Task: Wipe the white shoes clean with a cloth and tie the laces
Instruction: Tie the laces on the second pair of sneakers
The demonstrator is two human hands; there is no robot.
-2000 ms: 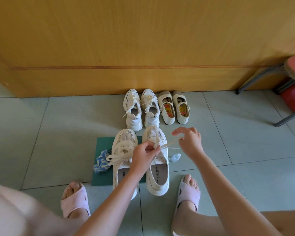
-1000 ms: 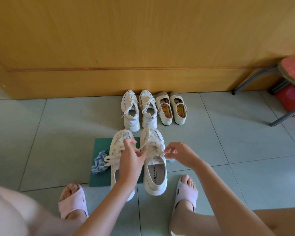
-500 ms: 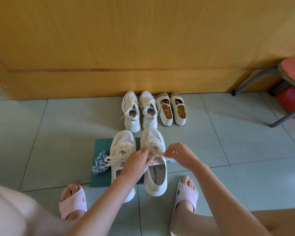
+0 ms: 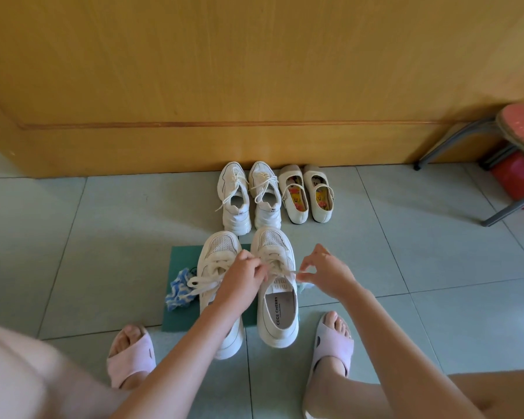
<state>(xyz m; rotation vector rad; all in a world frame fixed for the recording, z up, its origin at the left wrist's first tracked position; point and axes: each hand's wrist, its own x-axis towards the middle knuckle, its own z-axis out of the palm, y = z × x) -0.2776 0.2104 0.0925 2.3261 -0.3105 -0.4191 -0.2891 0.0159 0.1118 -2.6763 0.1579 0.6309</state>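
Head view looks down on the near pair of white shoes, which stands on a green mat (image 4: pixel 183 258) in the lower middle of the frame. The left hand (image 4: pixel 245 275) reaches over the shoe on the frame left (image 4: pixel 218 252) and pinches the lace (image 4: pixel 286 272) above the tongue of the shoe on the frame right (image 4: pixel 277 309). The right hand (image 4: pixel 324 273) is just beside that shoe's outer edge, with thumb and finger closed on the other end of the lace.

Two seconds ago the right hand held this end far out to the right. After that both hands came together over the tongue, and now they are again a little apart, with the lace stretched between them. I judge that a knot or a loop is being pulled tight, so this shoe is not finished yet.

The other shoe of the pair already carries a bow. The blue and white cloth (image 4: pixel 177 290) lies untouched on the left edge of the mat, so the wiping seems to be done. Two more pairs (image 4: pixel 235 201) wait near the wooden panel.
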